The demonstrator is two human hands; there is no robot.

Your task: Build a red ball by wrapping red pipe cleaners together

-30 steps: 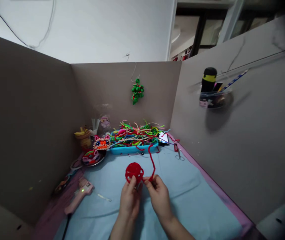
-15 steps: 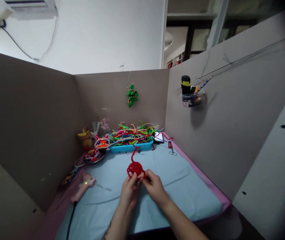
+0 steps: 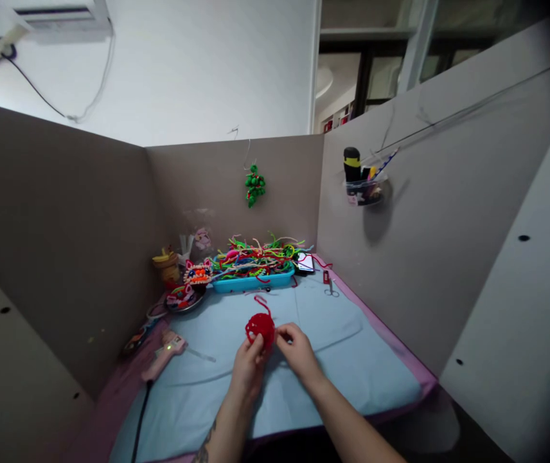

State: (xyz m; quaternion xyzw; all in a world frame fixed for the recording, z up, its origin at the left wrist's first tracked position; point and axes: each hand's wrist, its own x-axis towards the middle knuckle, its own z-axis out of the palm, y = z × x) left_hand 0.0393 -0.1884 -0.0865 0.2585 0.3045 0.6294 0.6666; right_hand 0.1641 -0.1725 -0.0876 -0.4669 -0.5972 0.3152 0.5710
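A small red ball of wound pipe cleaner (image 3: 259,326) is held just above the light blue cloth (image 3: 352,379). My left hand (image 3: 247,368) grips it from below, fingers closed on its lower left side. My right hand (image 3: 297,352) pinches its right side. A short red tail (image 3: 262,303) curls up from the top of the ball.
A blue tray (image 3: 254,281) heaped with coloured pipe cleaners stands at the back, a phone (image 3: 306,262) and small scissors (image 3: 328,284) to its right. A pink glue gun (image 3: 165,353) lies at the left, near a plate of crafts (image 3: 184,298). Brown partition walls enclose three sides.
The long loose red strand has been wound onto the ball, leaving a short tail. The camera pulled back and both hands stayed on the ball.
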